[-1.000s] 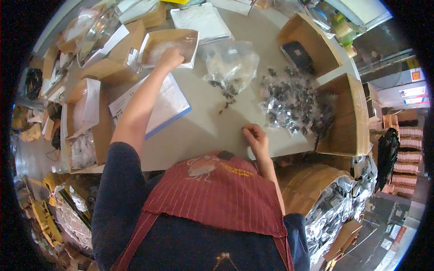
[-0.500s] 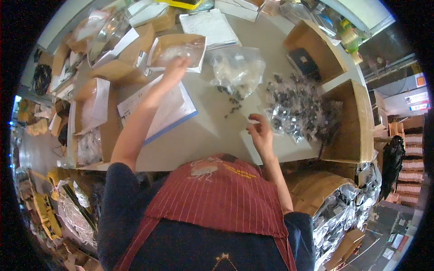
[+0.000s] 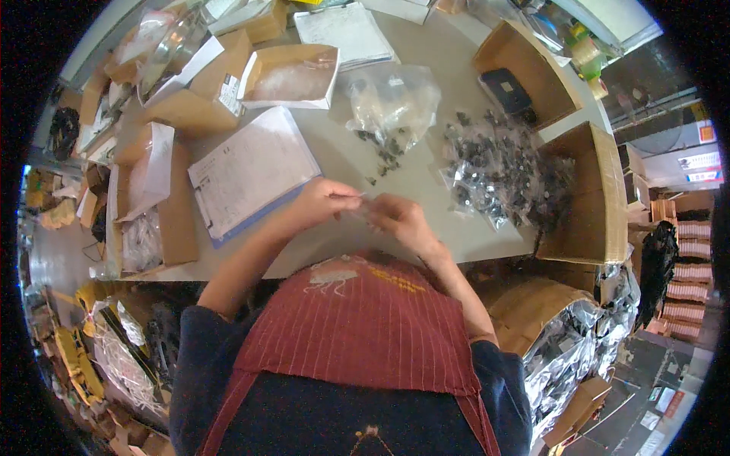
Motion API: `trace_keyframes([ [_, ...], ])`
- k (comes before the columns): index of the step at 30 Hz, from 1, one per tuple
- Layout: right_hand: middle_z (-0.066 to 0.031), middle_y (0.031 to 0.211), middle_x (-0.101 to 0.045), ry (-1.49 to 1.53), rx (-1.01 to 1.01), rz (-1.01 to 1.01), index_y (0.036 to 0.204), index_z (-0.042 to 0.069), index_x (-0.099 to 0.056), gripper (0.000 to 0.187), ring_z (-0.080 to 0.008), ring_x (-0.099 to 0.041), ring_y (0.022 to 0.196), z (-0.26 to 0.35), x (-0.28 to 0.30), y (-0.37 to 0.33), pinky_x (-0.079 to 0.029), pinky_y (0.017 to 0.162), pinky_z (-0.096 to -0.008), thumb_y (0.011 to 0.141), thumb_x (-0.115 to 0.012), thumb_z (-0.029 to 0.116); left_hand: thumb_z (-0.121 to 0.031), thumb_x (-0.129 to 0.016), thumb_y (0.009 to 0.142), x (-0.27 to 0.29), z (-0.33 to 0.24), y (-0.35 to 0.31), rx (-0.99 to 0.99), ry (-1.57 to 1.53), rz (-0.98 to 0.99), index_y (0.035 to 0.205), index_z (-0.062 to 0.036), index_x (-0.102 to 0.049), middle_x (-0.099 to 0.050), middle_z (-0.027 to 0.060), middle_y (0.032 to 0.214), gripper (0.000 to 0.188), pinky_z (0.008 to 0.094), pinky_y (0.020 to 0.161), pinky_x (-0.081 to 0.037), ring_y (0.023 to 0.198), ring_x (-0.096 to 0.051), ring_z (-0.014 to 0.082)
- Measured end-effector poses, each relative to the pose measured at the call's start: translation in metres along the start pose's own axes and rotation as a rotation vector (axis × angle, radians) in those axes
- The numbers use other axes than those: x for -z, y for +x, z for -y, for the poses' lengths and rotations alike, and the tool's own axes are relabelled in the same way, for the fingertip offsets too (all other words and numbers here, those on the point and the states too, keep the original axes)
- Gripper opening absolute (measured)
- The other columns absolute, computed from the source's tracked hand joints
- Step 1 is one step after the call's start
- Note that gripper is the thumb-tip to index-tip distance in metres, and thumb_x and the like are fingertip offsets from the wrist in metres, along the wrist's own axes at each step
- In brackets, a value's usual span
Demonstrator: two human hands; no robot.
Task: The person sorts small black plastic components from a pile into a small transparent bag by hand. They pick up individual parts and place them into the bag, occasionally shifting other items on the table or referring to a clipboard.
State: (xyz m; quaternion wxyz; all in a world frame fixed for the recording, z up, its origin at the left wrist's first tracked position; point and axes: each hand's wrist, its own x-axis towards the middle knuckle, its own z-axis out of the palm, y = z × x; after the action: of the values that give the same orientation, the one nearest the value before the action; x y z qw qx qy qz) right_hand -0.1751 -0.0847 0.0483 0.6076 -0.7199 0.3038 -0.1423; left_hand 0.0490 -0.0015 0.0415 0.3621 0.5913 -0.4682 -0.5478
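My left hand [image 3: 328, 202] and my right hand [image 3: 401, 220] meet fingertip to fingertip over the near middle of the grey table. Pinched in the left fingers is what looks like a small clear plastic bag [image 3: 366, 204]. The right fingers are closed at the bag's other side; what they hold is hidden. Beyond my hands lie small dark parts [image 3: 388, 152], spilled from the mouth of a larger clear bag [image 3: 395, 102]. To the right spreads a heap of little clear bags with dark parts inside [image 3: 498, 175].
A white-edged shallow box [image 3: 293, 76] holds clear plastic bags. Left of my hands rests a blue clipboard with papers [image 3: 255, 171]. Cardboard boxes stand at the left [image 3: 179, 205] and right [image 3: 589, 197]. One far-right box [image 3: 532, 72] contains a black device [image 3: 506, 90].
My left hand has come back from the white-edged box to the near middle with a small clear bag. My right hand has shifted left to meet it.
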Motion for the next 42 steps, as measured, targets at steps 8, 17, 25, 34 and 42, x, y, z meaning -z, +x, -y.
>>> trace_keyframes([
  [8, -0.0170, 0.116, -0.068, -0.343, 0.181, -0.320, 0.123, -0.001, -0.060, 0.036, -0.0355, -0.065, 0.108, -0.039, 0.027, 0.057, -0.053, 0.088, -0.0390, 0.087, -0.058, 0.000, -0.018, -0.065, 0.096, -0.014, 0.011, -0.004, -0.012, -0.173, -0.193, 0.121, -0.0078, -0.071, -0.072, 0.0023, 0.093, 0.028, 0.0254, 0.066, -0.049, 0.076, -0.061, 0.0088],
  [17, -0.0205, 0.129, -0.058, -0.881, 0.396, -0.285, 0.135, 0.003, -0.050, 0.065, -0.0429, -0.049, 0.123, -0.052, 0.041, 0.098, -0.041, 0.105, -0.0498, 0.072, -0.058, -0.004, -0.022, -0.061, 0.096, -0.029, 0.031, 0.001, -0.117, 0.117, -0.278, 0.110, -0.0084, -0.074, -0.074, 0.0046, 0.095, 0.024, 0.0303, 0.074, -0.052, 0.079, -0.066, 0.0144],
  [25, -0.0155, 0.124, -0.058, -0.914, 0.484, -0.207, 0.121, 0.005, -0.061, 0.053, -0.0391, -0.051, 0.119, -0.070, 0.054, 0.063, -0.046, 0.099, -0.0445, 0.068, -0.065, -0.003, -0.024, -0.064, 0.092, -0.029, 0.067, 0.012, -0.108, 0.033, -0.286, 0.109, -0.0066, -0.074, -0.074, 0.0083, 0.096, 0.025, 0.0309, 0.078, -0.052, 0.085, -0.068, 0.0166],
  [34, -0.0188, 0.110, -0.063, -0.528, 0.302, -0.467, 0.112, 0.001, -0.063, 0.047, -0.0409, -0.058, 0.103, -0.061, 0.059, 0.020, -0.047, 0.094, -0.0440, 0.068, -0.050, -0.009, -0.030, -0.071, 0.088, -0.033, 0.031, 0.002, 0.026, 0.265, -0.326, 0.095, -0.0052, -0.070, -0.071, 0.0097, 0.085, 0.026, 0.0322, 0.072, -0.050, 0.079, -0.065, 0.0164],
  [42, -0.0180, 0.114, -0.062, -0.698, 0.339, -0.444, 0.116, 0.003, -0.063, 0.045, -0.0387, -0.057, 0.106, -0.059, 0.050, 0.015, -0.047, 0.093, -0.0446, 0.072, -0.056, -0.005, -0.032, -0.071, 0.088, -0.041, 0.036, 0.011, -0.228, 0.260, -0.381, 0.096, -0.0096, -0.071, -0.072, 0.0105, 0.090, 0.024, 0.0364, 0.072, -0.052, 0.083, -0.068, 0.0242],
])
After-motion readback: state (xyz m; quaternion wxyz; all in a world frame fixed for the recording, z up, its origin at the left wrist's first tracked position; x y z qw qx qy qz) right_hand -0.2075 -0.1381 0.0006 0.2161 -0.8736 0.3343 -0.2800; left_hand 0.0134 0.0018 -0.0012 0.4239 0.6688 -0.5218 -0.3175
